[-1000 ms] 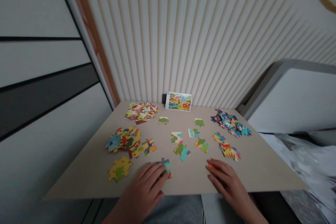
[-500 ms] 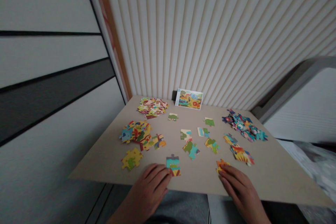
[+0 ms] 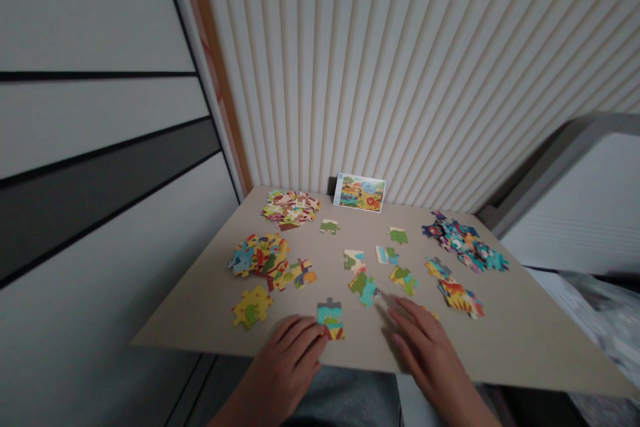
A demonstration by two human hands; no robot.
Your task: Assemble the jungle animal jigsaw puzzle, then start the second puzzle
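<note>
My left hand (image 3: 291,361) rests at the table's front edge, thumb and fingertips closed on the lower left corner of a teal jigsaw puzzle piece (image 3: 331,317) that shows a green crocodile-like shape. My right hand (image 3: 425,340) hovers over the table with its fingers apart and nothing in them. Behind its fingers, an orange puzzle piece (image 3: 431,312) is mostly hidden. Just beyond the right fingertips lies a green and teal piece (image 3: 365,289). A green and yellow piece (image 3: 403,279) sits a little to the right of that one.
Piles of puzzle pieces lie at back left (image 3: 290,209), left (image 3: 260,255) and right (image 3: 465,241). Yellow joined pieces (image 3: 252,307) lie at front left, striped orange pieces (image 3: 460,298) at right. A picture card (image 3: 359,192) leans at the back, near the pleated curtain (image 3: 360,67).
My right hand has let go of the orange piece and moved left, its fingers spreading. My left hand stays at the teal piece. The view has tilted slightly.
</note>
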